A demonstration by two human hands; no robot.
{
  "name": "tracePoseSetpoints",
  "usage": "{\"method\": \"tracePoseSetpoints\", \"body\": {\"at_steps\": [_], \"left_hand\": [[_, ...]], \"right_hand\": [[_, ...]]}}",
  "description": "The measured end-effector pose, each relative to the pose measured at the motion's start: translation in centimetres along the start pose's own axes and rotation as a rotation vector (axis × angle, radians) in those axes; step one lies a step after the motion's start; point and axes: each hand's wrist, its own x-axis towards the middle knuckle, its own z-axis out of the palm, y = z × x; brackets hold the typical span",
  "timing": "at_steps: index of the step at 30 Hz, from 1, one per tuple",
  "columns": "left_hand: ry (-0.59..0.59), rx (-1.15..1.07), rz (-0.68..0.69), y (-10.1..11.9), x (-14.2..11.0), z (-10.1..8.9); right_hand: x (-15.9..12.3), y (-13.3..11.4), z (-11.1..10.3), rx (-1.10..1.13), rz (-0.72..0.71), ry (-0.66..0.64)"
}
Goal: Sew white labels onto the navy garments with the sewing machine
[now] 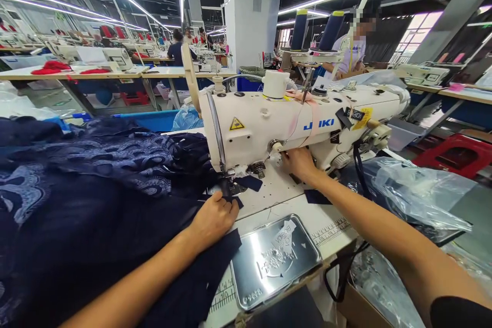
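A white sewing machine (251, 123) stands in front of me, its needle area at the lower left of its head. My left hand (218, 215) is closed on the edge of dark navy fabric (126, 230), just before the presser foot (230, 184). This cloth bears a pale scalloped pattern (134, 151) and spreads over the left side. Under the machine arm reaches my right hand (300, 164); its fingertips are hidden, so I cannot see what they touch. A small navy scrap (249, 182) lies on the machine bed, between my hands.
A shiny metal tin lid (277, 261) with paper labels lies at the table's front. Clear plastic bags (418, 189) and a red stool (457, 154) are on the right. Thread cones (300, 31) stand behind the machine. A person (349, 51) is beyond it.
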Motion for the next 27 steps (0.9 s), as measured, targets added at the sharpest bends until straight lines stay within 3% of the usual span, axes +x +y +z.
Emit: {"method": "tracePoseSetpoints", "body": {"at_steps": [1, 4, 7, 9, 12, 17, 22, 27], "left_hand": [[-0.007, 0.004, 0.004, 0.0, 0.1, 0.0], [-0.043, 0.008, 0.016, 0.2, 0.2, -0.2], [-0.119, -0.004, 0.0, 0.3, 0.0, -0.8], [-0.173, -0.011, -0.023, 0.4, -0.5, -1.3], [-0.187, -0.01, -0.046, 0.4, -1.1, -1.9], [-0.157, 0.005, -0.07, 0.4, -1.1, -2.0], [-0.117, 0.016, -0.078, 0.5, -1.0, -1.9], [-0.069, 0.031, -0.095, 0.5, -1.2, -1.7]], "right_hand": [[-1.1, -0.7, -0.3, -0.001, -0.106, 0.047], [-3.9, -3.5, -0.7, 0.032, -0.596, 0.144], [-5.1, -6.0, -0.4, 0.011, -0.858, 0.058], [-5.1, -6.9, -0.3, 0.022, -0.862, -0.035], [-4.8, -7.4, -0.5, 0.117, -0.735, -0.126], [-5.0, -9.3, -1.2, 0.148, -0.476, -0.103], [-5.0, -11.0, -0.8, 0.12, -0.475, -0.114], [-4.1, -10.3, -0.3, 0.281, -0.444, -0.198]]}}
